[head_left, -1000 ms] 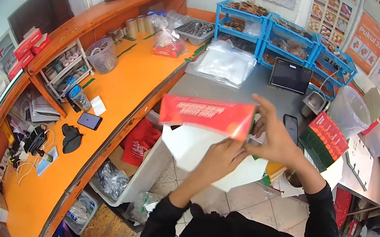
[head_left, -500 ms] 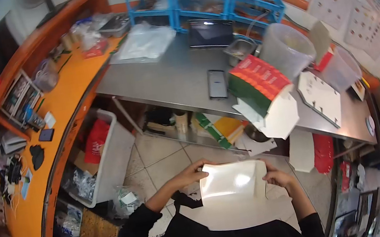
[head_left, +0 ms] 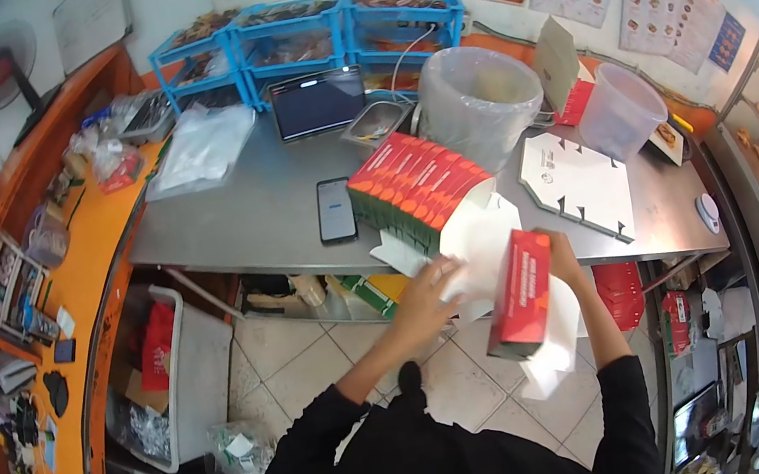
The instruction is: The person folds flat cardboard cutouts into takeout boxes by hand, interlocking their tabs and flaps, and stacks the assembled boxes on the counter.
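Note:
My right hand (head_left: 561, 258) is closed on a partly folded red box (head_left: 523, 291), its printed side facing up and white flaps hanging below it. Left of that box, my left hand (head_left: 424, 305) has its fingers spread beside white flaps; whether it touches them I cannot tell. Just beyond my hands, a row of nested red and green boxes (head_left: 416, 185) lies on the steel table (head_left: 240, 223), with white flaps jutting over the front edge. A phone (head_left: 334, 211) lies to the left of the row.
Behind are a tablet (head_left: 318, 103), blue racks (head_left: 291, 49), a large plastic tub (head_left: 481, 102) and a smaller clear tub (head_left: 621, 108). A flat white carton (head_left: 577, 186) lies at right. An orange counter (head_left: 94, 287) and a grey bin (head_left: 205, 369) stand left.
The view has turned right. The box has come up from near my body to the table's front edge, its red side now showing. My left hand has let go of it.

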`<state>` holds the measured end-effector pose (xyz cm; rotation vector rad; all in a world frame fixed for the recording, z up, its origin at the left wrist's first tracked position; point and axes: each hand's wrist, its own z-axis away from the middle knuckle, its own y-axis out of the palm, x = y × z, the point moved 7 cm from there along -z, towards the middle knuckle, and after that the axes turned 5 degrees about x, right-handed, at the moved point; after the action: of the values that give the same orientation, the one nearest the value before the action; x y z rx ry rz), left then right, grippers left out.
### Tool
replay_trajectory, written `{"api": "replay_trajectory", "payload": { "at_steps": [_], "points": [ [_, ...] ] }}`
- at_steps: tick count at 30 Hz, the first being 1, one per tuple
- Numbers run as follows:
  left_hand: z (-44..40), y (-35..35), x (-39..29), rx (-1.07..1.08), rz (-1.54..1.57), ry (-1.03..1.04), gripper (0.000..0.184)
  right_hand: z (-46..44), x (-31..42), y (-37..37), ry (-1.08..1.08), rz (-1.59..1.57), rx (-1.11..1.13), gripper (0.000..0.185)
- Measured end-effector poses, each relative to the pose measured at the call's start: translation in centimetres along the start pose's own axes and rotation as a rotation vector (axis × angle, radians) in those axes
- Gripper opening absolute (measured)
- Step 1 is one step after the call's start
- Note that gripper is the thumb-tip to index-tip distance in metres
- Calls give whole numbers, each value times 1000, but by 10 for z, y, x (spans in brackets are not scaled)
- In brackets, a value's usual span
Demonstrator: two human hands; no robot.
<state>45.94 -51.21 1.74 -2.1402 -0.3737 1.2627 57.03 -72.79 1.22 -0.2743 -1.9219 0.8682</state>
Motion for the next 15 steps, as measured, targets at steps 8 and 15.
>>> {"api": "replay_trajectory", "payload": {
  "at_steps": [8, 15],
  "points": [
    [-63, 1, 81, -200, -388, 76, 54, -94, -96, 40, 322, 127, -189, 16],
    [-64, 15, 89, -347, -359, 2, 50, -102, -99, 63, 342, 81, -512, 15]
  ]
}}
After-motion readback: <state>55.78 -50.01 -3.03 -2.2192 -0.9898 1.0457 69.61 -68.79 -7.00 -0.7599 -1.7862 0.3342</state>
